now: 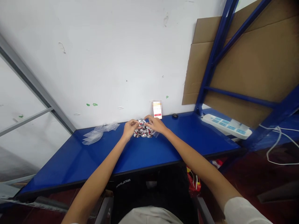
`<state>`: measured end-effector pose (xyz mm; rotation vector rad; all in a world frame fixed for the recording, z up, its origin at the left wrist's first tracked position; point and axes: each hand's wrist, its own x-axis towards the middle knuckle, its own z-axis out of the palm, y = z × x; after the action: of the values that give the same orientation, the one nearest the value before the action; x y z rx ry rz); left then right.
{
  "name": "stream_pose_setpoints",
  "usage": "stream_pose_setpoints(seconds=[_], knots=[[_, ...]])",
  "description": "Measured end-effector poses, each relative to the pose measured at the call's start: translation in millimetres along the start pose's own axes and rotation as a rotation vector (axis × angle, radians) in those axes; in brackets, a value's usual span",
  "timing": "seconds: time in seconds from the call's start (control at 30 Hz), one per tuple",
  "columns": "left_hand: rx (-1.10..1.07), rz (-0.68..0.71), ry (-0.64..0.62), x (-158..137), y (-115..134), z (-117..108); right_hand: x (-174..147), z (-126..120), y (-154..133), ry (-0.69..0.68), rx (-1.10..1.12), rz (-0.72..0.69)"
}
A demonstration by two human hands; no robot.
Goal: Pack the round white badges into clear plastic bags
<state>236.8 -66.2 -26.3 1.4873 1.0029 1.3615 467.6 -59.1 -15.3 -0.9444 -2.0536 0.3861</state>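
Note:
Between my two hands is a shiny round metal piece (141, 122) with a red spot at its middle; its exact kind is too small to tell. My left hand (130, 127) pinches its left side, and my right hand (155, 123) grips it from the right. Just below my fingers, a cluster of similar round metal pieces (143, 134) with red bits lies on the blue table (140, 155). Part of that cluster is hidden behind my hands.
Clear plastic bags (95, 134) lie at the table's left. A lit phone (157, 109) leans against the white wall, with a small black object (175, 115) to its right. On the right are a white power strip (226, 125), a blue metal frame (211, 59) and cardboard (254, 53).

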Motion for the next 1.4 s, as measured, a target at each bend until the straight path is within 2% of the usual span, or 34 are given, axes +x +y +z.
stream_pose_setpoints(seconds=[0.13, 0.4, 0.53, 0.67, 0.77, 0.97, 1.1, 1.27, 1.4], knots=[[-0.024, -0.033, -0.015, -1.7, 1.3, 1.5, 0.0, 3.1, 0.6, -0.035, -0.031, -0.051], [-0.06, -0.073, -0.048, -4.2, 4.4, 4.0, -0.2, 12.8, 9.5, 0.029, 0.048, -0.147], [-0.053, -0.092, -0.032, -1.6, 1.8, 1.2, 2.4, 13.2, 15.1, 0.058, 0.112, -0.124], [0.104, 0.03, 0.018, 3.5, -1.3, -9.9, 6.2, 8.5, 24.6, 0.084, 0.177, -0.049], [0.298, 0.114, 0.022, 5.2, -0.9, -19.0, 7.6, 4.8, 32.7, 0.002, 0.186, -0.047], [0.565, 0.22, -0.089, 1.6, 6.3, -21.5, 4.4, 5.1, 38.7, -0.163, 0.123, -0.073], [0.605, 0.268, -0.185, -1.5, 10.9, -17.5, 3.5, 6.0, 35.9, -0.17, 0.12, -0.08], [0.663, 0.293, -0.364, -8.5, 15.9, -14.0, 4.1, 2.2, 33.5, -0.178, 0.12, -0.067], [0.674, 0.296, -0.419, -14.3, 19.7, -9.2, 3.8, -0.1, 33.2, -0.16, 0.16, -0.072]])
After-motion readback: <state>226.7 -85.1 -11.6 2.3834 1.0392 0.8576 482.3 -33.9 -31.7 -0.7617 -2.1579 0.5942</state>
